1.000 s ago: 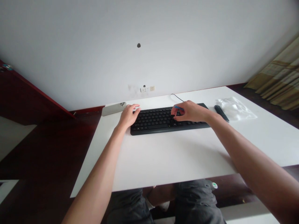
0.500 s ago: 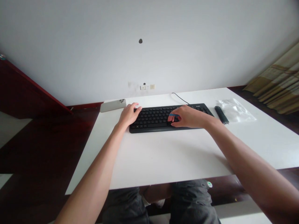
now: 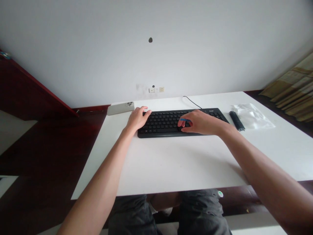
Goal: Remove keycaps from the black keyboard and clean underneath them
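Observation:
A black keyboard (image 3: 161, 125) lies flat on the white table (image 3: 156, 163). At its left end, my left hand (image 3: 138, 118) holds the back left corner, thumb on top and the other fingers partly hidden. My right hand (image 3: 197, 121) is over the keys right of the middle, closed in a pinch. Between its fingers is a thin blue stick-like tool (image 3: 185, 119) whose lower tip is hidden among the keys and fingers. The right hand also covers part of the keyboard's right half.
Behind my left hand lies a pale phone (image 3: 120, 108), cameras up. Right of the keyboard are a dark bundle of thin strips (image 3: 236, 121) and a clear plastic bag (image 3: 253, 116). A black cable (image 3: 192, 101) runs from the keyboard's back edge. The wall (image 3: 97, 49) stands behind the table.
The whole view has shifted slightly, so the table and keyboard appear a little further right. Both hands keep nearly the same places on the keyboard.

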Demonstrator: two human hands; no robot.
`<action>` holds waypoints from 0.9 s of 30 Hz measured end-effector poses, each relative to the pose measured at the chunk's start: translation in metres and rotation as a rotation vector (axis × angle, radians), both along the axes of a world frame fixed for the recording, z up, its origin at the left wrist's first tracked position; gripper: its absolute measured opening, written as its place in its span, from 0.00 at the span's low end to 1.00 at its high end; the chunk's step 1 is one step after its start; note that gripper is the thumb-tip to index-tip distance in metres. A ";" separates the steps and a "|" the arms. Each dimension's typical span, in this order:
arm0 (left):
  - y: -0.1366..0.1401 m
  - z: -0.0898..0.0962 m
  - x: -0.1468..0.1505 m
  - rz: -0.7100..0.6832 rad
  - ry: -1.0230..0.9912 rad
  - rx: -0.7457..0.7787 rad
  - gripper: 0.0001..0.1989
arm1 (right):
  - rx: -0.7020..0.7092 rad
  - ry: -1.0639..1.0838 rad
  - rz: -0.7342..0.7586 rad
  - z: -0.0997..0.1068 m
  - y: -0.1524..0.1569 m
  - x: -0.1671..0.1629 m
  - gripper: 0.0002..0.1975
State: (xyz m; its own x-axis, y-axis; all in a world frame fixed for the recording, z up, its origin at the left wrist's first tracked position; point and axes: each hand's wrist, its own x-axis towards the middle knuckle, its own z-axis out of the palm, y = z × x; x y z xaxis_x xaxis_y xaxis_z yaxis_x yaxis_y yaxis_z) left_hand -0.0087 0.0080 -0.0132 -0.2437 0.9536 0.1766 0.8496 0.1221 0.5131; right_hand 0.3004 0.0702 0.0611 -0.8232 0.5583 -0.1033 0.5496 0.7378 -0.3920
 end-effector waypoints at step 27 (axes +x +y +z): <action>0.000 0.002 0.000 -0.010 0.012 -0.002 0.23 | 0.085 -0.070 -0.027 -0.007 -0.001 -0.003 0.07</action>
State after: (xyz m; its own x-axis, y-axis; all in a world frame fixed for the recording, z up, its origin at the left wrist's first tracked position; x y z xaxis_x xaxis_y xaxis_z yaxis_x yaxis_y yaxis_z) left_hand -0.0084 0.0077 -0.0114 -0.2317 0.9564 0.1776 0.8570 0.1143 0.5024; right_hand 0.2970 0.0690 0.0541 -0.8002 0.5892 -0.1115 0.5934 0.7512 -0.2889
